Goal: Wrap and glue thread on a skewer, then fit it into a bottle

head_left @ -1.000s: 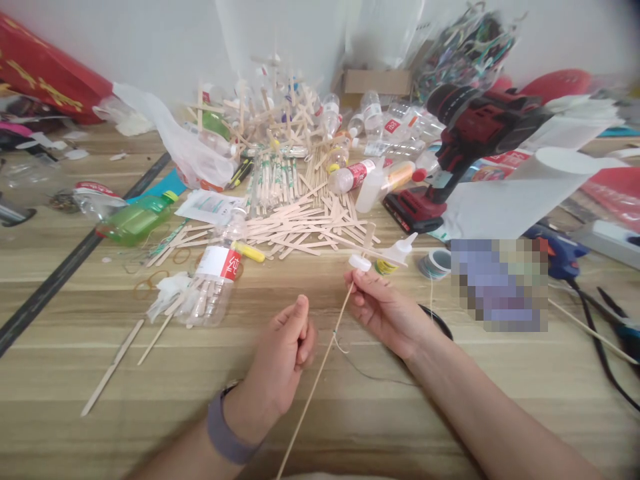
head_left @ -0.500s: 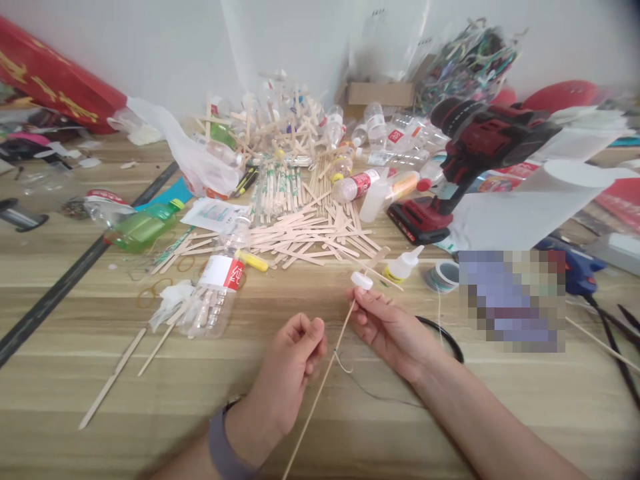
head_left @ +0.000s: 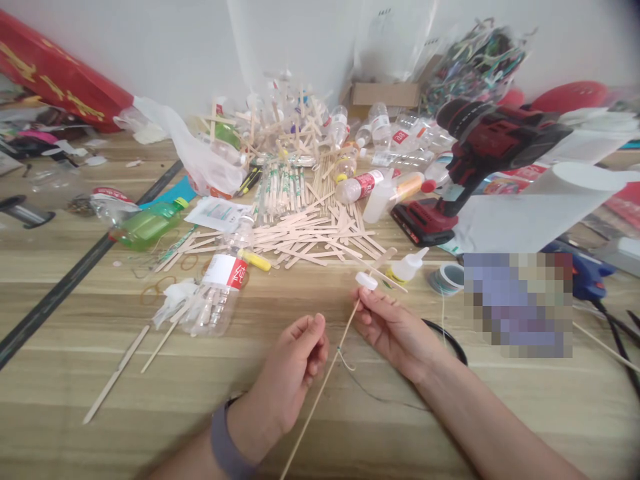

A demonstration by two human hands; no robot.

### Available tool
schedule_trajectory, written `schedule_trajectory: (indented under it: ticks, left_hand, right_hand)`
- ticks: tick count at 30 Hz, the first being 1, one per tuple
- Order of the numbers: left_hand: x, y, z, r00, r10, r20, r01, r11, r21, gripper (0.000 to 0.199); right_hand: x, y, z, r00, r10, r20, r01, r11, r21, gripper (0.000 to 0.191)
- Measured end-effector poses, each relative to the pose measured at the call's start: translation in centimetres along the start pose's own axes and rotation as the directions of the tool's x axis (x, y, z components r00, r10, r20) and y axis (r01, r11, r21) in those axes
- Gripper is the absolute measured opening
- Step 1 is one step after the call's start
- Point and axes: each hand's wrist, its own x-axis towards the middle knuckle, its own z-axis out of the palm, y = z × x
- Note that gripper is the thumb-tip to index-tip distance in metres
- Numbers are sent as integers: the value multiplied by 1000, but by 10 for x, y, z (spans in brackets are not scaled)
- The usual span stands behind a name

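Note:
My right hand [head_left: 393, 327] pinches a thin wooden skewer [head_left: 320, 387] just under a white bottle cap [head_left: 367, 281]. The skewer slants down toward the bottom edge of the view. A fine string [head_left: 383, 398] is tied around it, with a small loop hanging there, and trails off to the right. Left of the skewer, my left hand [head_left: 295, 370] is closed, thumb pressed to curled fingers; whatever it pinches, if anything, does not show. Beyond the cap lie a flat wooden stick [head_left: 384, 259] and a small glue bottle [head_left: 407, 265] with a yellow base.
A clear bottle [head_left: 225, 273] holding sticks lies at left. A pile of craft sticks [head_left: 300, 240] spreads behind my hands. At right are a spool of thread [head_left: 447, 279], a red cordless drill [head_left: 430, 223] and a blue glue gun [head_left: 590, 283]. Plastic bottles [head_left: 379, 127] crowd the back.
The whole scene has shifted slightly to the right in the view. My hands keep nearly the same pose, with the right still on the skewer; the string's loop hangs a little differently.

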Motion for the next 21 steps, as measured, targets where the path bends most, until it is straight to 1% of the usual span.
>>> schedule_trajectory:
  ticks: [5,9,13,16,21]
  left_hand:
    - [1,0,-1,1000,-27,14,27,999,18,37]
    - [2,-1,-1,995,-72,63,71,997,11,33]
    - [2,-2,-1,989,-116,87,115,993,9,34]
    - [1,-1,0,991,-107,85,106,994,15,34]
    - [-3,0,2,986,-119,117,108,989,96,37]
  right_hand:
    - [-2,-1,0,1000,-6,4,6,1000,-11,28]
    - [-3,-1,0,1000,-17,0,17,1000,-18,27]
    - [-3,-2,0,1000,-18,-6,17,1000,-26,28]
    - [-2,-3,0,1000,-25,-15,24,999,-24,29]
    - [-1,-4,-1,999,-39,-20,38,999,-19,25]
